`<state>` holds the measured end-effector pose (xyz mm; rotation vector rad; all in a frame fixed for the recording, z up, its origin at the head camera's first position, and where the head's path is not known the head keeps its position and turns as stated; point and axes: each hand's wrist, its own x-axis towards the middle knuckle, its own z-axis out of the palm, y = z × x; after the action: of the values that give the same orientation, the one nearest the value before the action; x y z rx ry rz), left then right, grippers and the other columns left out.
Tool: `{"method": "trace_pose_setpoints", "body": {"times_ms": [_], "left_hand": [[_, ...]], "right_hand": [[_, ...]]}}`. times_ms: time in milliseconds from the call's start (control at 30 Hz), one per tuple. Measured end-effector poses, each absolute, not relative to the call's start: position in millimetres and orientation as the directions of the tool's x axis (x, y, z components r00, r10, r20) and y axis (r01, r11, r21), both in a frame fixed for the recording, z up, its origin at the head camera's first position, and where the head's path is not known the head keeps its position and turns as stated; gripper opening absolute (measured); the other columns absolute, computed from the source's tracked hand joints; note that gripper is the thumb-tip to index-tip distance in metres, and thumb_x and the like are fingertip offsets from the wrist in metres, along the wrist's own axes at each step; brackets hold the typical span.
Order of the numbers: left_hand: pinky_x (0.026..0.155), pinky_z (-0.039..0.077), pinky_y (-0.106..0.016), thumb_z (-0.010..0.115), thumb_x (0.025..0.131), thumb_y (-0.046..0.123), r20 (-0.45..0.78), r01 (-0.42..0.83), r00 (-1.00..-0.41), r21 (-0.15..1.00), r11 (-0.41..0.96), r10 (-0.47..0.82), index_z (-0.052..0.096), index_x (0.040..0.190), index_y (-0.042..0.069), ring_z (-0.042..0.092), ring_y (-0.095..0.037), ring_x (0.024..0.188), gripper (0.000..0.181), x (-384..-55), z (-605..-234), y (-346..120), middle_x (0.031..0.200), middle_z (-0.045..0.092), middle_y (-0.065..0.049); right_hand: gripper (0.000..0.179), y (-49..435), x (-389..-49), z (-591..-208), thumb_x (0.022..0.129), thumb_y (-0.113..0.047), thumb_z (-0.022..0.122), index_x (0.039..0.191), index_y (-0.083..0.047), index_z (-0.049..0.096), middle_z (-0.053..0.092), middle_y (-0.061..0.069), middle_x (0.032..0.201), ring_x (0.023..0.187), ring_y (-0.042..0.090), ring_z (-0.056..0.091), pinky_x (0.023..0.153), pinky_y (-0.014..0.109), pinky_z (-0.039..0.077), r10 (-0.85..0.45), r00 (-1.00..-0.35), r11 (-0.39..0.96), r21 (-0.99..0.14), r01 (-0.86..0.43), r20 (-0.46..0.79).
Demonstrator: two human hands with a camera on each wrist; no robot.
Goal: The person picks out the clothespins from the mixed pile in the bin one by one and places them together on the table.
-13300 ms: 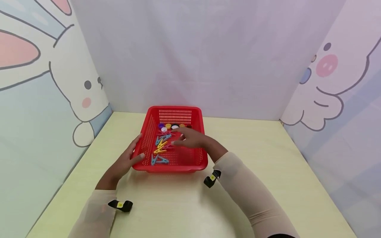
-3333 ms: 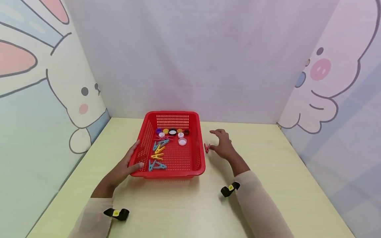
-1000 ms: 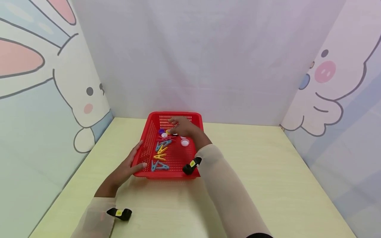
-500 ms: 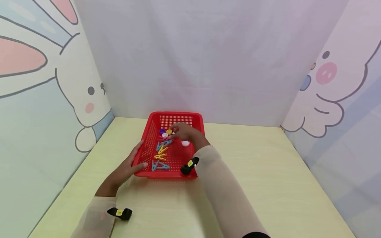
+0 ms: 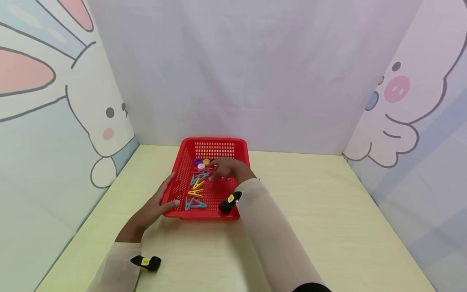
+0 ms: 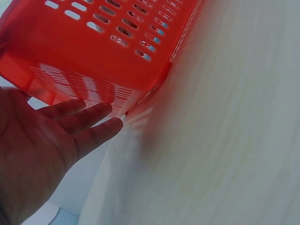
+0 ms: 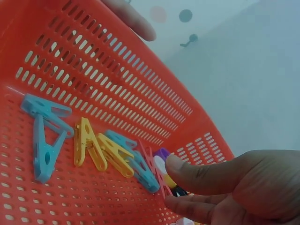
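Note:
A red plastic basket [image 5: 204, 216] stands on the table. My left hand [image 5: 151, 209] holds its left side, thumb over the rim and fingers stretched along the outside wall. Inside the basket, my right hand [image 5: 227, 167] hovers with thumb and fingers apart, fingertips right beside a pink clothespin [image 7: 154, 171]. Blue clothespins [image 7: 44, 152] and yellow clothespins [image 7: 89, 143] lie along the basket's left half. Purple [image 5: 198, 161], yellow [image 5: 206, 162] and white bottle caps [image 5: 201, 166] sit toward the back. My right hand hides other caps.
The pale wooden table [image 5: 310, 211] extends on both sides and in front of the basket. A plain curtain [image 5: 255, 73] hangs close behind it, and walls printed with cartoon animals [image 5: 103, 125] flank the table.
A pink clothespin stood right of the basket beside my right hand 3.3 seconds ago; it no longer shows there. My right hand moved left into the basket, then lower, fingers spreading. Left hand stays.

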<state>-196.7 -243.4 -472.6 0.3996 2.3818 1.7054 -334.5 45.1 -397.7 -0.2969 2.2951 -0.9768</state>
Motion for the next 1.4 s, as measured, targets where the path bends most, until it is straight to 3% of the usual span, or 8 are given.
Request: {"method": "trace_pose_setpoints", "body": {"times_ms": [200, 367, 800, 1067, 1400], "left_hand": [[0.091, 0.069, -0.04, 0.074, 0.098, 0.019, -0.003, 0.104, -0.948, 0.943, 0.317, 0.318, -0.001, 0.177, 0.033, 0.044, -0.054, 0.146, 0.109, -196.6, -471.9, -242.1, 0.167, 0.032, -0.028], [0.091, 0.069, -0.04, 0.074, 0.099, 0.02, -0.008, 0.098, -0.949, 0.943, 0.319, 0.315, -0.001, 0.177, 0.035, 0.044, -0.053, 0.147, 0.109, -197.0, -472.4, -242.9, 0.167, 0.033, -0.027], [0.09, 0.069, -0.039, 0.075, 0.099, 0.02, -0.005, 0.098, -0.947, 0.948, 0.303, 0.322, -0.002, 0.177, 0.035, 0.044, -0.052, 0.146, 0.11, -196.8, -471.3, -243.3, 0.168, 0.032, -0.027], [0.091, 0.069, -0.039, 0.074, 0.099, 0.018, -0.004, 0.101, -0.946, 0.946, 0.308, 0.323, -0.003, 0.177, 0.034, 0.045, -0.053, 0.146, 0.11, -197.7, -471.2, -243.4, 0.168, 0.032, -0.027], [0.091, 0.069, -0.039, 0.073, 0.1, 0.017, -0.001, 0.104, -0.943, 0.949, 0.297, 0.333, -0.002, 0.177, 0.033, 0.045, -0.054, 0.146, 0.108, -197.6, -471.8, -243.3, 0.166, 0.033, -0.028]], "right_hand": [[0.083, 44.1, -337.0, -400.1, 0.089, -0.019, 0.09, 0.163, -0.024, 0.052, 0.05, 0.012, 0.164, 0.143, 0.036, 0.05, 0.11, 0.05, 0.061, -0.413, -0.774, 0.751, -0.66, 0.008, -0.479], [0.086, 41.4, -338.8, -399.5, 0.087, -0.023, 0.092, 0.163, -0.031, 0.053, 0.052, 0.008, 0.161, 0.139, 0.032, 0.053, 0.103, 0.044, 0.065, -0.38, -0.761, 0.796, -0.604, 0.021, -0.527], [0.087, 36.2, -338.7, -403.9, 0.087, -0.017, 0.091, 0.163, -0.036, 0.052, 0.049, 0.005, 0.164, 0.136, 0.03, 0.055, 0.106, 0.044, 0.064, -0.365, -0.733, 0.789, -0.608, 0.083, -0.574], [0.087, 36.0, -341.0, -405.5, 0.085, -0.016, 0.094, 0.161, -0.036, 0.055, 0.057, 0.003, 0.153, 0.135, 0.029, 0.056, 0.105, 0.044, 0.064, -0.372, -0.733, 0.787, -0.612, 0.075, -0.569], [0.083, 38.4, -342.5, -404.5, 0.087, -0.022, 0.092, 0.161, -0.032, 0.055, 0.053, 0.007, 0.16, 0.133, 0.031, 0.055, 0.104, 0.043, 0.064, -0.38, -0.752, 0.803, -0.596, 0.022, -0.539]]}}
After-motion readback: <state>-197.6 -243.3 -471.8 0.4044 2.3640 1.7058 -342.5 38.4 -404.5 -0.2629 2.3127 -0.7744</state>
